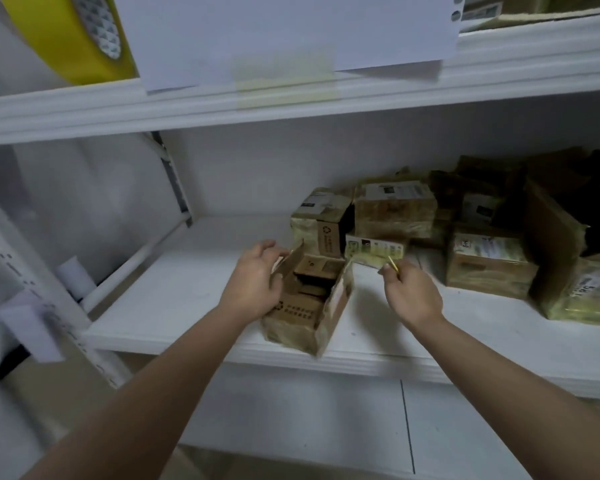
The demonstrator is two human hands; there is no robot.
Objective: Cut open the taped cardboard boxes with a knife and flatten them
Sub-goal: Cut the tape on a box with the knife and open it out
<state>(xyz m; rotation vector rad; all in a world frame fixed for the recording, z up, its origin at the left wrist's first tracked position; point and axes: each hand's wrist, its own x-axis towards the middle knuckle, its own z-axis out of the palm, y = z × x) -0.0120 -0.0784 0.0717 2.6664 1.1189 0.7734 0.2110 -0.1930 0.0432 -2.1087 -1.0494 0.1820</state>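
An opened cardboard box [309, 306] stands at the front edge of the white shelf [187, 292], its flaps up and its inside showing. My left hand [253, 282] grips the box's left flap and side. To the right of the box, my right hand [413, 296] pinches a thin yellow knife [393, 264], blade pointing up and away, clear of the cardboard. Behind and to the right lie several taped boxes [395, 209] with labels, stacked against each other.
The shelf above [291, 98] carries a white sheet of paper [274, 32] taped to its edge and a yellow tape roll [84, 32] at the left. A metal upright [174, 174] stands at the left rear. White rolls and a labelled post [32, 289] are at far left.
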